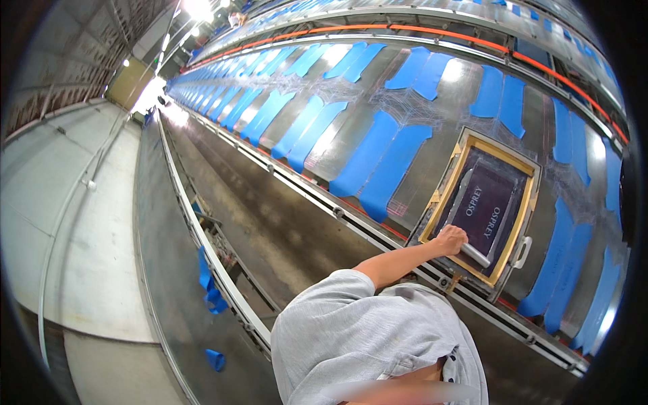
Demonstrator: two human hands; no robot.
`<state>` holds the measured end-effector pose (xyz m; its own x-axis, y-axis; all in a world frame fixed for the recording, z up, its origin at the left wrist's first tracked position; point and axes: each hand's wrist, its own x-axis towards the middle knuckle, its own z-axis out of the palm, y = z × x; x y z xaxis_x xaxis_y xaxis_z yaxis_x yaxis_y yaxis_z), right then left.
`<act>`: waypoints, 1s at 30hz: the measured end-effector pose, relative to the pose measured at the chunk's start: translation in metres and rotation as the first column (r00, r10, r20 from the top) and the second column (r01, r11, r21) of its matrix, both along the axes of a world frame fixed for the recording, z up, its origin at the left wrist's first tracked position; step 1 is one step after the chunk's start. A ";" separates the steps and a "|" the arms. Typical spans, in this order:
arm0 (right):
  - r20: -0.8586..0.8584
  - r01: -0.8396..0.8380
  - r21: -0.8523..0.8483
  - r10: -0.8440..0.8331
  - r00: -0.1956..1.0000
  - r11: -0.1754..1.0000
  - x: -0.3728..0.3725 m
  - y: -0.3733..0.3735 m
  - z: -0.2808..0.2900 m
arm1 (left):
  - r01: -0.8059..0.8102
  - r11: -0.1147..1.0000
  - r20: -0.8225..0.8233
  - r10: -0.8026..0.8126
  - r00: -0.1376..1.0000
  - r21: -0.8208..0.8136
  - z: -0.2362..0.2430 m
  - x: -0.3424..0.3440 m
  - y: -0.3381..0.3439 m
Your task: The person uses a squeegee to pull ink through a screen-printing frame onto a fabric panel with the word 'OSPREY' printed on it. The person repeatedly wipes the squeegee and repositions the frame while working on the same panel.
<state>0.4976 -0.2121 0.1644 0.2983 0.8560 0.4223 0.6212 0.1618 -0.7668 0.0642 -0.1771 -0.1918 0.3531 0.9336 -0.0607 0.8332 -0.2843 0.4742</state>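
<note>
A silver bar (478,256) is gripped at one end by the left hand (451,240), fingers curled closed. The bar is laid at the near end of a yellow-edged screen frame (503,149), set on the desk (442,145) among blue pieces (364,155). Right hand not shown; its state can't be told.

Left hand (451,239) grips silver squeegee (476,255) inside screen-printing frame (503,150), yellow-taped, dark mesh bearing pale lettering. Frame on long grey table (442,152) among rows of blue fabric pieces (368,154). Orange strip (405,28) along table's far side. Blue scrap (214,360) lies left of person's grey sleeve (327,293).
</note>
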 end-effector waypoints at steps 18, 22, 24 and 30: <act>0.004 0.164 -0.028 -0.164 0.986 0.986 -0.032 -0.029 -0.106 | 0.102 0.980 0.043 -0.096 0.994 -0.171 0.021 -0.043 -0.011; 0.012 0.126 -0.080 -0.125 0.992 0.989 -0.044 -0.017 -0.087 | 0.019 0.987 0.102 -0.035 0.994 0.158 -0.023 -0.054 -0.035; -0.010 0.168 -0.106 -0.170 0.985 0.980 -0.049 -0.021 -0.080 | 0.058 0.998 0.035 -0.059 0.998 0.018 0.030 -0.061 -0.013; 0.055 0.168 -0.132 -0.162 0.985 0.977 -0.050 -0.022 -0.056 | -0.020 0.928 0.266 -0.086 0.960 0.372 0.014 -0.089 -0.020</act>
<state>0.4478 -0.2346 0.1089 0.4241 0.8466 0.3214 0.6643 -0.0496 -0.7458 -0.0250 -0.1976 -0.1776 0.3374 0.8579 0.3877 0.6731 -0.5077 0.5378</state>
